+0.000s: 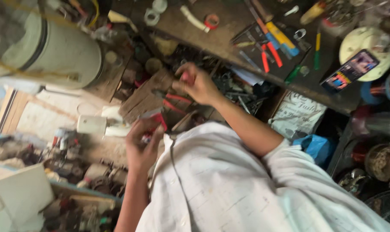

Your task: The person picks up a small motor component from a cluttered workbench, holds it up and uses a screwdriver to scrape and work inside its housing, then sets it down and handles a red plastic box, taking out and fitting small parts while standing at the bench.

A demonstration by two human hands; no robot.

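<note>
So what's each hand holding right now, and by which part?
The left hand grips a small red-handled tool low on its handle. The right hand pinches something small and reddish at the fingertips; the blur hides what it is.

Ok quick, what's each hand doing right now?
Left hand: closed on a small red tool.
Right hand: fingers pinched on something small and reddish; too blurred to identify.

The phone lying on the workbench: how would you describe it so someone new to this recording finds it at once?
Start at the dark workbench running across the top of the view and follow it to its right end. There, beside a round cream disc, lies the phone, a flat dark slab tilted on a diagonal. Its lit, colourful screen sets it apart from the pliers and screwdrivers around it.
</note>
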